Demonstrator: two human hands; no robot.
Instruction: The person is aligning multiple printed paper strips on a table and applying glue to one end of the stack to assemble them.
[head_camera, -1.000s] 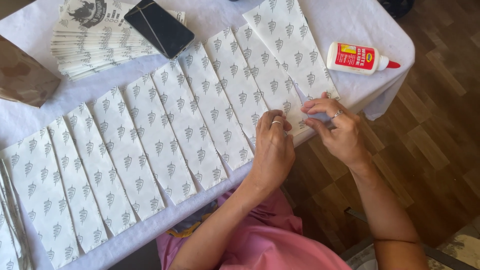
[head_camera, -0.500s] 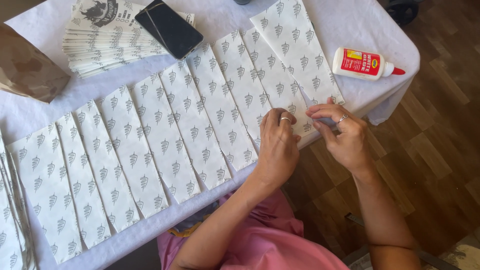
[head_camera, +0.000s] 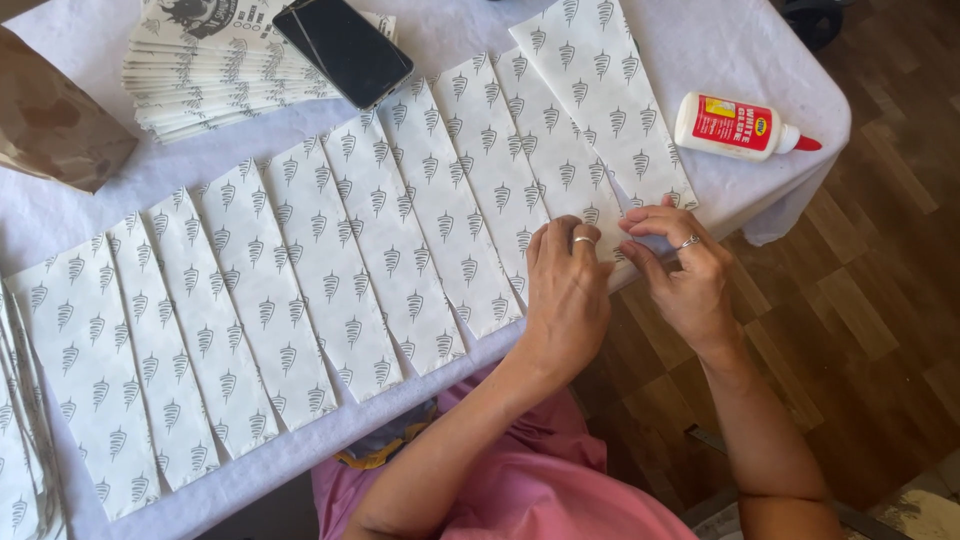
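Paper strip's near end (head_camera: 612, 235) hidden beneath left hand (head_camera: 568, 290) and right hand (head_camera: 690, 275).

I see a white glue bottle (head_camera: 738, 127) lying on its side near the table's right edge, with a red-and-yellow label (head_camera: 733, 119) and red cap. A dark-screened phone (head_camera: 344, 48) rests on stacked printed bags (head_camera: 215, 75).

Head view, steeply downward, close

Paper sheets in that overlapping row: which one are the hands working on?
The sheet at the row's far right end, nearest the glue bottle. Both the left hand and right hand press its near edge; the others lie untouched.
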